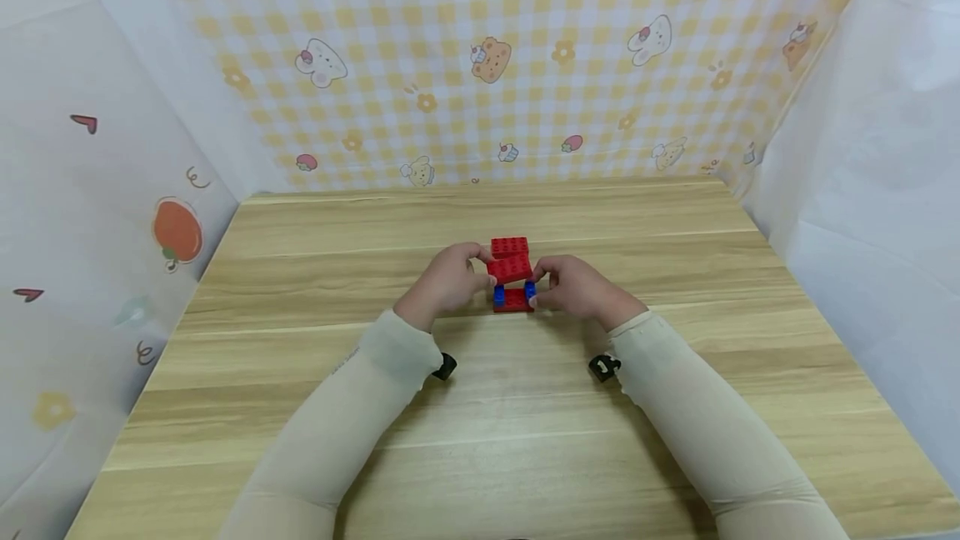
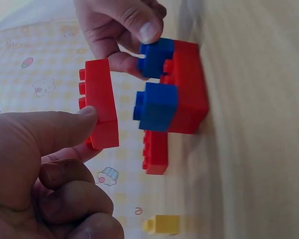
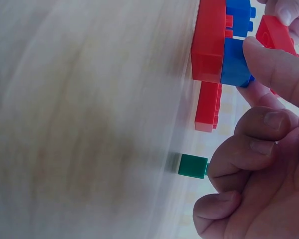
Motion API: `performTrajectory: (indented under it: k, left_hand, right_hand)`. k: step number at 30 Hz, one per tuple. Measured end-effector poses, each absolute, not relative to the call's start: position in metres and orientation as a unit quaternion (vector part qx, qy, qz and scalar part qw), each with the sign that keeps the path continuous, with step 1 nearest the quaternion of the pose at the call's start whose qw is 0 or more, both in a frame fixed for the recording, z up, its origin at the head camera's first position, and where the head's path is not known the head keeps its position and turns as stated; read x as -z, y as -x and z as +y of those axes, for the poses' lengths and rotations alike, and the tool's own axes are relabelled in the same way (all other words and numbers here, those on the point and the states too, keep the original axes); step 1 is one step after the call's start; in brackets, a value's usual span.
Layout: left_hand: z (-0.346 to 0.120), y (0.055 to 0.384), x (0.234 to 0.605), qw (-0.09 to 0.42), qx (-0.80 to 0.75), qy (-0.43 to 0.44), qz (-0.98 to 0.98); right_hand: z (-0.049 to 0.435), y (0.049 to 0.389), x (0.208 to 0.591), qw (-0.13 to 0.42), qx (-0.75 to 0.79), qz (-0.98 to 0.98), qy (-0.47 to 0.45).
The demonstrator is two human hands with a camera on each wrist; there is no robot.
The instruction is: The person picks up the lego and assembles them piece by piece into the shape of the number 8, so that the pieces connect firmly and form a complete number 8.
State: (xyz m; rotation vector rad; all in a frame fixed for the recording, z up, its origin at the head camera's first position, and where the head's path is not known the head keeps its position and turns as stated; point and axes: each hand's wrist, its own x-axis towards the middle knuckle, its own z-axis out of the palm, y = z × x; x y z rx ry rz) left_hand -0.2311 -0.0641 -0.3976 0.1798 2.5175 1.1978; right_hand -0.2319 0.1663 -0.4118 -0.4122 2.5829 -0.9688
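Observation:
My left hand (image 1: 450, 280) pinches a long red brick (image 2: 102, 102) between thumb and finger. That brick is tilted, apart from and above a red base brick (image 1: 513, 301) lying studs up on the table. Two small blue bricks sit on the base, a left one (image 2: 158, 107) and a right one (image 3: 235, 62), with red studs bare between them. My right hand (image 1: 576, 286) pinches the right blue brick, thumb on one side and a finger on the other. Another red brick (image 1: 509, 245) lies just behind the base.
A small yellow brick (image 2: 164, 224) stands beyond my left hand and a small green brick (image 3: 193, 166) beyond my right hand. The wooden table (image 1: 510, 440) ends at a checked cloth backdrop (image 1: 540, 98), with white cloth on both sides.

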Motion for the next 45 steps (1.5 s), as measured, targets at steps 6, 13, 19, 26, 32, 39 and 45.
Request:
performTrajectory:
  k: [6,13,19,26,32,39,45]
  left_hand:
    - [-0.064,0.227,0.405,0.168,-0.44,-0.075,0.879]
    - [-0.064,0.224,0.41,0.167,-0.445,-0.086,0.876]
    - [-0.065,0.222,0.411,0.17,-0.44,-0.097,0.876]
    - [-0.065,0.221,0.411,0.169,-0.432,-0.103,0.88]
    - [-0.066,0.219,0.411,0.173,-0.434,-0.105,0.878]
    - [-0.065,0.219,0.41,0.176,-0.431,-0.107,0.879]
    - [-0.065,0.22,0.411,0.178,-0.43,-0.105,0.879]
  right_hand:
    - [0.166,0.233,0.414,0.177,0.35,0.908,0.146]
    - [0.168,0.233,0.417,0.182,0.366,0.903,0.135]
    - [0.168,0.235,0.421,0.184,0.379,0.897,0.133]
    - [0.17,0.236,0.423,0.187,0.389,0.892,0.133]
    - [0.17,0.236,0.42,0.194,0.395,0.888,0.132]
    - [0.17,0.236,0.42,0.197,0.398,0.886,0.133]
    - [0.17,0.236,0.419,0.197,0.389,0.89,0.134]
